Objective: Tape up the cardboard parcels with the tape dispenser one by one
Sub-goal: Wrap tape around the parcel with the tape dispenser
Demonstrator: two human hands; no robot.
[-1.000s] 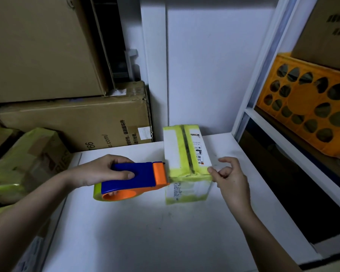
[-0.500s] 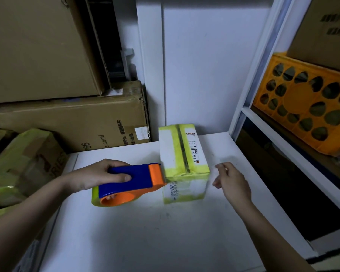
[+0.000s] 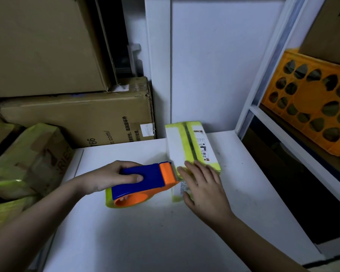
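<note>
1. The parcel (image 3: pixel 191 148) lies toward the far right corner of the white worktop (image 3: pixel 126 232), its long axis running from the near edge toward the back wall; the tape dispenser (image 3: pixel 143 183) sits just at its near left corner, nose pointing right at the box, so any further pass would, I judge, run along that axis away from the person.
2. The left hand (image 3: pixel 110 178) is curled round the dispenser's blue body, thumb lying along its near side; the right hand (image 3: pixel 202 185) lies flat, fingers straight and slightly spread, pressing on the parcel's near end and gripping nothing; the right hand is the 1 actually on the box, the left reaches it only through the tool.
3. The parcel is a small oblong carton, pale on top, banded with glossy yellow-green tape along its edges; 1 dark stripe runs the length of the top, and a printed label lies right of it; the near face carries another small label, partly hidden by the hand.
4. The dispenser is hard smooth plastic; blue shell, orange nose and hub, with a roll of yellow-green tape showing under it.
5. Left of the worktop stands a taped brown box (image 3: pixel 28 163); behind it are larger plain cartons (image 3: pixel 77 118); to the right, an orange perforated crate (image 3: pixel 310 103) sits on a white shelf.
</note>
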